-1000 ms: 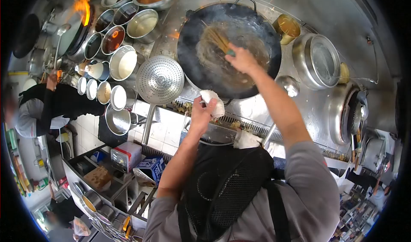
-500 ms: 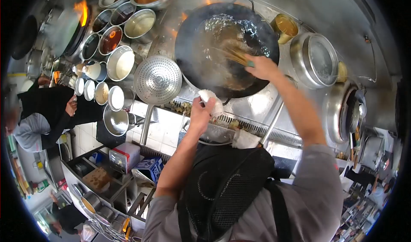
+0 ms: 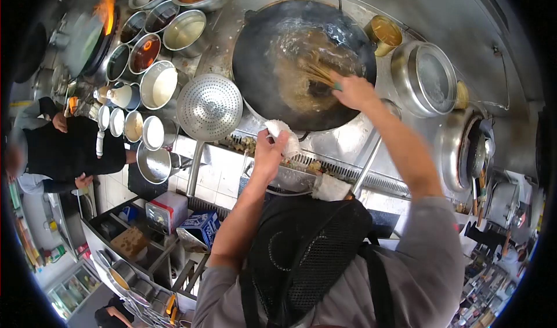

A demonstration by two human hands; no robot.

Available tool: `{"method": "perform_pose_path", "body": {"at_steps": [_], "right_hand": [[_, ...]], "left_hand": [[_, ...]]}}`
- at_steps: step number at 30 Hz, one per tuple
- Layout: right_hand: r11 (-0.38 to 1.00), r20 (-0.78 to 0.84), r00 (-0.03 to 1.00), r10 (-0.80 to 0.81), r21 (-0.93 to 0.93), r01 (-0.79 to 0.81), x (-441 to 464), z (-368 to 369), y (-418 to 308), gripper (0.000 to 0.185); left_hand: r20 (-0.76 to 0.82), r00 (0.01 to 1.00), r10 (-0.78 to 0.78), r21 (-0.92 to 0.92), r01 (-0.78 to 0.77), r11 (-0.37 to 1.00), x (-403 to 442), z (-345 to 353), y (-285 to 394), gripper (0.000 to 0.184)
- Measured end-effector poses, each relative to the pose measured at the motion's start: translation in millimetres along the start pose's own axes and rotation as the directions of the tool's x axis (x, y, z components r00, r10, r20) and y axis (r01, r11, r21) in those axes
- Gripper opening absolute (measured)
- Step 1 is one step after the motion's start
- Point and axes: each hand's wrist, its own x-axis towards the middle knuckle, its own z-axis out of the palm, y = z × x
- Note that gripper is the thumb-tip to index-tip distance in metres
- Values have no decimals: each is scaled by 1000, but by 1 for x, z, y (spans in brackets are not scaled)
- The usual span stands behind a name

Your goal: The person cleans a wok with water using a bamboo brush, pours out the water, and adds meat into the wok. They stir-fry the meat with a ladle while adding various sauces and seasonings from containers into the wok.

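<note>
A large black wok [image 3: 252, 55] sits on the stove with murky brown water swirling in it and steam rising. My right hand [image 3: 355, 92] is closed around the handle of a bamboo wok brush [image 3: 317, 71], whose bristles are down in the water. At the near edge of the wok, my left hand [image 3: 270, 157] grips a folded white cloth [image 3: 283, 136]. The cloth lies close to the wok's near handle, which it partly hides; whether they touch I cannot tell.
Left of the wok lies a perforated strainer [image 3: 209, 107], with several sauce pots [image 3: 159, 84] beyond it. A yellow can [image 3: 384, 33] and a lidded steel pot [image 3: 426, 78] stand on the right. Flames [image 3: 105, 12] rise at another wok near a co-worker [image 3: 64, 148].
The brush has shifted slightly within the wok, and the water has swirled into a browner patch. Flames at the wok's left edge have mostly vanished. The co-worker at left has changed posture.
</note>
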Motion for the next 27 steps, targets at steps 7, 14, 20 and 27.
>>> {"method": "perform_pose_path", "body": {"at_steps": [7,14,20,27], "right_hand": [[941,9,998,-58,335,52,-28,42,-53,56],[995,204,974,-99,-7,103,-36,-23,23,55],[953,-80,997,22,304,4,27,46,-66,55],[999,176,984,10,-54,-1,-82,24,-22,62]], "left_hand": [[-29,1000,-8,45,10,999,-1,2,6,57],[8,1000,9,47,-10,999,-4,0,7,59],[-7,999,-36,13,36,999,-8,4,15,63],[-6,1000,-3,46,3,999,-3,1,8,62]]}}
